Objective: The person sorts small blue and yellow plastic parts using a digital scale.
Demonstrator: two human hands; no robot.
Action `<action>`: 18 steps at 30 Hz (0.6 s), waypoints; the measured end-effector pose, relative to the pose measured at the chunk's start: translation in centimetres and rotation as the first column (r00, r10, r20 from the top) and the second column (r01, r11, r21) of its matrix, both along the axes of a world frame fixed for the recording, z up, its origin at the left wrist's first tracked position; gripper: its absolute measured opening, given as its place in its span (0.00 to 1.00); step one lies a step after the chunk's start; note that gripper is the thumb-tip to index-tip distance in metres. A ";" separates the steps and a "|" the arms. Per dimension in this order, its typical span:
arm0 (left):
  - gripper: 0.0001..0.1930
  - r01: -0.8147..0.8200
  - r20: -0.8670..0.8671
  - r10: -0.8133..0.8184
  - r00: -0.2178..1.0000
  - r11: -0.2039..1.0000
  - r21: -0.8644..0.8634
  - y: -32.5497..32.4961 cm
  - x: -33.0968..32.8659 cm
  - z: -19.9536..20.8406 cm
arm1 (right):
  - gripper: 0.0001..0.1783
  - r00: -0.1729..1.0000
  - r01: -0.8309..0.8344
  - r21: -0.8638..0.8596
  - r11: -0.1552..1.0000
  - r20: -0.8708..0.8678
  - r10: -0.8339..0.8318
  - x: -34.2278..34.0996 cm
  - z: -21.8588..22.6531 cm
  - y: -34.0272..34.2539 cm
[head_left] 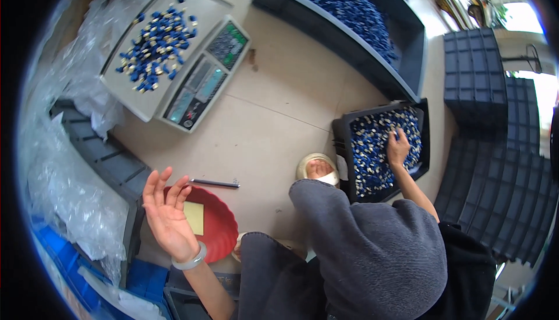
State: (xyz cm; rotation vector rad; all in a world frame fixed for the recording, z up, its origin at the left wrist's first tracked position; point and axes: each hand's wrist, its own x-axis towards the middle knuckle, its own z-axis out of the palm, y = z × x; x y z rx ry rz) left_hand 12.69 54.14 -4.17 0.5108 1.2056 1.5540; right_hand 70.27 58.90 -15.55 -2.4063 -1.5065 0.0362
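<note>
head view: left hand spread wide, palm up, above the red bowl's left edge; right hand, fingers bunched, among blue-and-cream pieces toward the black bin's right edge, grip impossible to tell; scale panel print unreadably small.

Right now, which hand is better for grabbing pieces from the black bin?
Probably the right hand: it's at the pieces in the black bin. The left hand is up near the red basin.
</note>
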 end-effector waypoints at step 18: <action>0.25 -0.058 -0.033 0.058 0.998 0.998 0.003 0.5 0.2 0.5 | 0.14 0.135 0.019 -0.108 0.994 -0.985 -0.109 -9.9 15.6 3.4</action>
